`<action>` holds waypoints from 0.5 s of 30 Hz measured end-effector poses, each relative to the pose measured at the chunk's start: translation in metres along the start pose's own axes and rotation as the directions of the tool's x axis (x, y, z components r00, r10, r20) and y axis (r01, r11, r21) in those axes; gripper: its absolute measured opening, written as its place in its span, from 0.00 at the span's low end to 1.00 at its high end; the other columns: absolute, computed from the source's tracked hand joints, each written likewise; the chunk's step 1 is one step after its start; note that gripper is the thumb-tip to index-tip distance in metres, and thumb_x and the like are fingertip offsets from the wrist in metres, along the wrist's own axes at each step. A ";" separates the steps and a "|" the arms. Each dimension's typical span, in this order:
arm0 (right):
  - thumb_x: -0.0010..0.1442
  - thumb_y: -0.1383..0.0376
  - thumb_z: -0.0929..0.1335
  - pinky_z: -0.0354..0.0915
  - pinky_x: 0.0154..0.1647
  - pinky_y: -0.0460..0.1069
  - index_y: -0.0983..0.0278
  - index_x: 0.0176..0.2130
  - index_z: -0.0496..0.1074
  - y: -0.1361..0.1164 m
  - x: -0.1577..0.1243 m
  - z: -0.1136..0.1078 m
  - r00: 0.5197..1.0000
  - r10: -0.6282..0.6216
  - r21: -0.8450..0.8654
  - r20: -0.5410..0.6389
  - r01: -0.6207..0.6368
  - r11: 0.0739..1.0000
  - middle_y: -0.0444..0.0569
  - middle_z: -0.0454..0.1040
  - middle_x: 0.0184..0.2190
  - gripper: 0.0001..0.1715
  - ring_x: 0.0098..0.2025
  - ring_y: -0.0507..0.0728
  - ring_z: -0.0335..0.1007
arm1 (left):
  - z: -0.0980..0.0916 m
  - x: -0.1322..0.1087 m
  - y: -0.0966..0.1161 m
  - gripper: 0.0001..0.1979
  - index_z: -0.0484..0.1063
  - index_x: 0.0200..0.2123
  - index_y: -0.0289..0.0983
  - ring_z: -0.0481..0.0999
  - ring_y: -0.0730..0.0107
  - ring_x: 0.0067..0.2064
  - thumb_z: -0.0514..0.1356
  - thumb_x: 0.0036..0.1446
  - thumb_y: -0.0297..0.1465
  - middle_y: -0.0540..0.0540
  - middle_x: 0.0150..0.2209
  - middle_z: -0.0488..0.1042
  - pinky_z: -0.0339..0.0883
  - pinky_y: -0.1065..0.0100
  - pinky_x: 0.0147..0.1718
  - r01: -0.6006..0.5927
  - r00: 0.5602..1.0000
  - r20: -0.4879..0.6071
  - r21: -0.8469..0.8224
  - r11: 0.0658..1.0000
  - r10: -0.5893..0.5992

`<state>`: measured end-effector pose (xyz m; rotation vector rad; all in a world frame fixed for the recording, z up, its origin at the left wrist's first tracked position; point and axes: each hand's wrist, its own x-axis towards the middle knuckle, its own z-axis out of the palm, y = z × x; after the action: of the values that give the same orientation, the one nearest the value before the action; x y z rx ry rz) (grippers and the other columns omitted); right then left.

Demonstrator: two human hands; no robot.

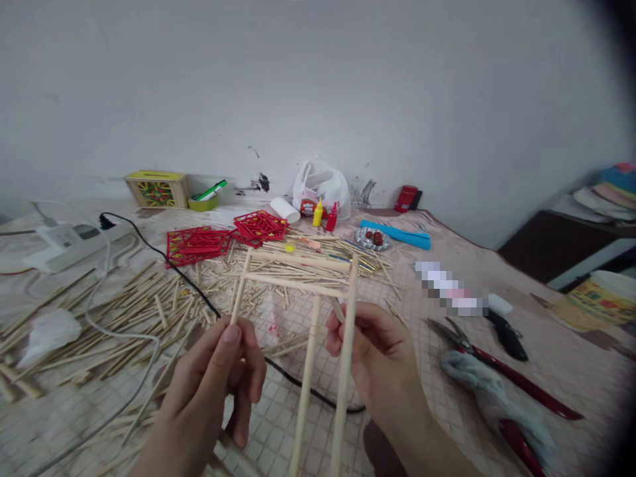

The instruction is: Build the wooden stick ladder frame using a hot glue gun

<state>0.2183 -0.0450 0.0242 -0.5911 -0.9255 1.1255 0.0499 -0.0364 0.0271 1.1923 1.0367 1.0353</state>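
A frame of pale wooden sticks stands in front of me, with long legs and two crossbars near its far end. My left hand pinches the left leg between thumb and fingers. On the other side, my right hand is closed around a short wooden stick, next to the right leg. The right leg passes in front of some of those fingers, so the exact grip is partly hidden. Another long stick runs toward me between the hands.
Loose sticks cover the left and middle. A black cable crosses the table. Red lattice panels, a yellow bottle and a red bottle lie farther back. At right are red-handled shears and a knife with black handle.
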 end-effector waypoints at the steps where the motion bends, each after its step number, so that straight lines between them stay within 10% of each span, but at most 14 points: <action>1: 0.50 0.66 0.71 0.71 0.27 0.46 0.58 0.34 0.75 0.000 0.000 0.000 1.000 0.001 0.003 0.004 -0.001 1.000 0.44 0.77 0.27 0.07 0.25 0.50 0.72 | 0.000 0.000 0.000 0.18 0.60 0.25 0.38 0.61 0.80 0.10 0.47 0.57 0.45 0.56 0.15 0.63 0.51 0.81 0.05 0.001 1.000 0.002 0.003 1.000 -0.001; 15: 0.52 0.67 0.70 0.69 0.24 0.45 0.58 0.34 0.75 0.001 -0.002 0.000 0.999 0.031 0.021 0.025 -0.031 0.999 0.44 0.76 0.26 0.07 0.23 0.49 0.70 | -0.001 -0.002 0.000 0.18 0.60 0.25 0.39 0.61 0.80 0.10 0.46 0.57 0.46 0.56 0.16 0.64 0.50 0.80 0.06 0.012 1.000 0.004 0.007 1.000 -0.012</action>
<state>0.2179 -0.0467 0.0226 -0.5768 -0.9274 1.1715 0.0479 -0.0385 0.0273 1.1922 1.0442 1.0197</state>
